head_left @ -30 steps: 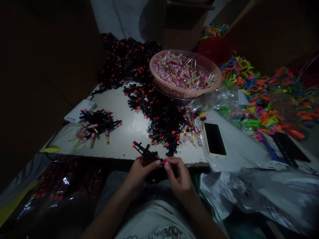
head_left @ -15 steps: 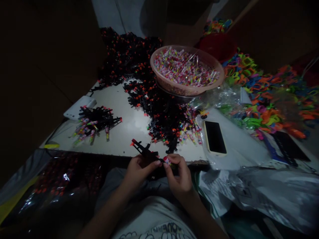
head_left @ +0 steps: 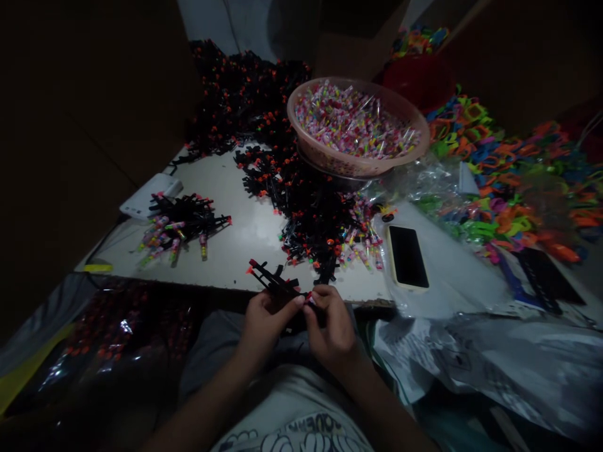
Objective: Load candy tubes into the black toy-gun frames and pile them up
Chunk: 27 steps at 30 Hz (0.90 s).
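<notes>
End to End

The left hand point(head_left: 264, 319) grasps a black toy gun point(head_left: 274, 279) over the table's front edge point(head_left: 214, 284); the right hand point(head_left: 331, 321) pinches a red-topped tube point(head_left: 310, 298) at its end. Joining seems underway, calling next for aligned pressure.

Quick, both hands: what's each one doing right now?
Left hand: closed, holding a black toy gun.
Right hand: closed, pinching a small red-ended piece.
</notes>
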Each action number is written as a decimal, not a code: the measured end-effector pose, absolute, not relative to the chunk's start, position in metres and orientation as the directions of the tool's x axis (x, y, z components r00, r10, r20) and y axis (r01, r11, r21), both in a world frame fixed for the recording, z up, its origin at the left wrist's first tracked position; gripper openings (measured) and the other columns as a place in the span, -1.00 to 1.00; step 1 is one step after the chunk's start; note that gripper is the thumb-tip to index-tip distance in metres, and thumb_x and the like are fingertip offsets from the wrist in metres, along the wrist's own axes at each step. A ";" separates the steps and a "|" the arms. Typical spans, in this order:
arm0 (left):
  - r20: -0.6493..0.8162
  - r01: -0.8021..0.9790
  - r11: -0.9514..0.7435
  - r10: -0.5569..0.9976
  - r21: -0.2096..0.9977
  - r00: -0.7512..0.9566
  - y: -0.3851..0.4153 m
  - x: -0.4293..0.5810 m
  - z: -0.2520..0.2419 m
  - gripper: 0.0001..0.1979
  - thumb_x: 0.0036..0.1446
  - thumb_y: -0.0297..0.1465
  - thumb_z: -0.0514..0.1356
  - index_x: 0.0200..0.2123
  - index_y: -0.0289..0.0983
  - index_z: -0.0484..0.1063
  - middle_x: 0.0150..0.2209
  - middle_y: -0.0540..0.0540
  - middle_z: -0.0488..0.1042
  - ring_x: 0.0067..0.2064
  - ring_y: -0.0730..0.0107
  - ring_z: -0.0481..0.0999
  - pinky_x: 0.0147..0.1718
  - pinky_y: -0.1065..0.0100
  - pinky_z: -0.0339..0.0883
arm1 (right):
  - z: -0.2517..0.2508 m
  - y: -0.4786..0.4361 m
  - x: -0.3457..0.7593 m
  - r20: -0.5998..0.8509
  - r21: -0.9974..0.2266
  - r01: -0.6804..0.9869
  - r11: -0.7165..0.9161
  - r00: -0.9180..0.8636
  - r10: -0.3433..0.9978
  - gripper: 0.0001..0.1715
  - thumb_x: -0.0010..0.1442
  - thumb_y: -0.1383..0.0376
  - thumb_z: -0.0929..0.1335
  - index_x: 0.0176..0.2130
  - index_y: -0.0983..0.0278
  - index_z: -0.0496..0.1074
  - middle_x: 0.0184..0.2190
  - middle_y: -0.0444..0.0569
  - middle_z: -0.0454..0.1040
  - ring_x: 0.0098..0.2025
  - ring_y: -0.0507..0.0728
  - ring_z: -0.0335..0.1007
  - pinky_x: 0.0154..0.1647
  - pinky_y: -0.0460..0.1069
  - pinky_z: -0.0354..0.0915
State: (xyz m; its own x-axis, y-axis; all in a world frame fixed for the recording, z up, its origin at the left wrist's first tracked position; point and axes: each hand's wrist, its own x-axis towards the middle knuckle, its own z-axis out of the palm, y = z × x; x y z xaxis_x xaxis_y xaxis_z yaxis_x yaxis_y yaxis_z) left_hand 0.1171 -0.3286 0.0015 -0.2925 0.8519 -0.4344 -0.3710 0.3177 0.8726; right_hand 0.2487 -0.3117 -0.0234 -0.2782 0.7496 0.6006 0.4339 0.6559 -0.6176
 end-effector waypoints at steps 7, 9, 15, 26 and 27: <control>-0.517 -0.474 0.429 0.854 0.769 -0.065 -0.327 0.119 -0.011 -0.57 -0.15 -0.13 0.36 -0.33 -0.40 0.57 -0.31 -0.23 0.60 -0.25 0.19 0.58 -0.17 0.30 0.41 | -0.038 -0.305 0.254 0.622 -0.444 0.520 0.730 -0.408 0.669 -0.91 0.25 0.42 0.24 -0.20 0.28 0.26 -0.36 0.03 0.42 -0.28 0.14 0.40 -0.28 0.02 0.38; -0.513 -0.497 0.419 0.857 0.760 -0.060 -0.327 0.123 -0.016 -0.57 -0.12 -0.13 0.35 -0.31 -0.39 0.57 -0.29 -0.22 0.60 -0.23 0.19 0.58 -0.16 0.30 0.40 | -0.041 -0.306 0.252 0.600 -0.433 0.531 0.728 -0.433 0.673 -0.92 0.27 0.42 0.21 -0.22 0.27 0.26 -0.41 -0.01 0.40 -0.35 0.12 0.39 -0.35 -0.01 0.36; -0.419 -0.465 0.308 0.894 0.830 -0.156 -0.314 0.110 -0.023 -0.52 -0.08 -0.03 0.28 -0.32 -0.36 0.49 -0.34 -0.19 0.57 -0.26 0.24 0.56 -0.17 0.29 0.38 | -0.047 -0.285 0.263 0.438 -0.634 0.500 0.590 -0.397 0.807 -0.79 0.27 0.25 0.25 -0.09 0.26 0.27 -0.27 0.02 0.43 -0.24 0.13 0.39 -0.25 0.01 0.36; 0.247 0.812 0.456 0.793 0.365 -0.557 -0.267 -0.064 0.009 -0.54 0.16 -0.11 0.02 -0.12 -0.37 0.43 -0.10 -0.37 0.44 -0.04 -0.09 0.39 -0.09 0.06 0.25 | -0.065 -0.225 0.327 0.241 -0.218 0.916 0.336 -0.283 0.928 -0.78 0.26 0.23 0.25 -0.18 0.28 0.41 -0.22 0.11 0.42 -0.20 0.23 0.34 -0.28 0.05 0.18; 0.259 0.812 0.487 0.780 0.323 -0.570 -0.267 -0.068 0.008 -0.51 0.14 -0.11 0.04 -0.07 -0.38 0.42 -0.03 -0.41 0.40 0.02 -0.16 0.35 -0.06 -0.01 0.22 | -0.066 -0.227 0.326 0.237 -0.200 0.919 0.340 -0.291 0.927 -0.80 0.26 0.22 0.26 -0.21 0.27 0.40 -0.23 0.11 0.41 -0.21 0.23 0.34 -0.30 0.05 0.17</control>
State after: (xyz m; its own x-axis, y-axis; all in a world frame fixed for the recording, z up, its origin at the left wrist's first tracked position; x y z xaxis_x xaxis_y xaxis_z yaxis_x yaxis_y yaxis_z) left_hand -0.0677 -0.2665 0.0081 -0.5701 0.7798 0.2586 0.8119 0.4866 0.3226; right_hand 0.3264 -0.2267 -0.0658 -0.2913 0.9269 0.2368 0.9189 0.3399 -0.2001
